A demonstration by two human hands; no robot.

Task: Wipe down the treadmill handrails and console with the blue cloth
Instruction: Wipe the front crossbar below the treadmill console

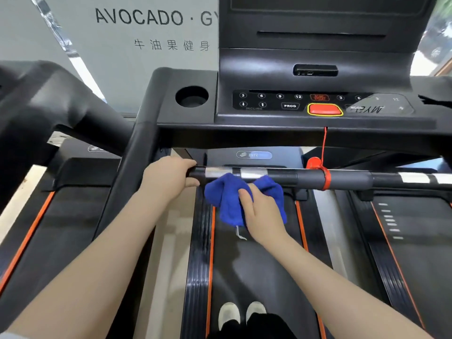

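Blue cloth (227,199) is soft terry, light, floppy, bunches easily; it won't slip off the bar on its own but it folds over itself, so best held bunched in the palm with fingers wrapped over the wad, not by a corner. My right hand (263,216) has it that way now: fingers curled round the middle of the cloth, thumb lying on top, two lobes of fabric puffing out either side of the grip and a loose tail with a white thread hanging below. The cloth sits above and ahead of my right palm, its upper edge pressed against the underside and front of the horizontal handrail (342,179), right at the silver sensor plates (253,172). My left hand (171,174) grips the bar's left end, fingers curled over the top, just beside the cloth, not touching it as far as I can tell. Handrail is rigid, smooth, likely a bit slick on the metal patches, so firm pressure is needed there. A red safety cord (324,148) is tied round the bar to the right of the cloth, hanging from the console (269,116); judgement: it could snag the cloth when the wipe goes that way. Console is above, untouched by either hand.
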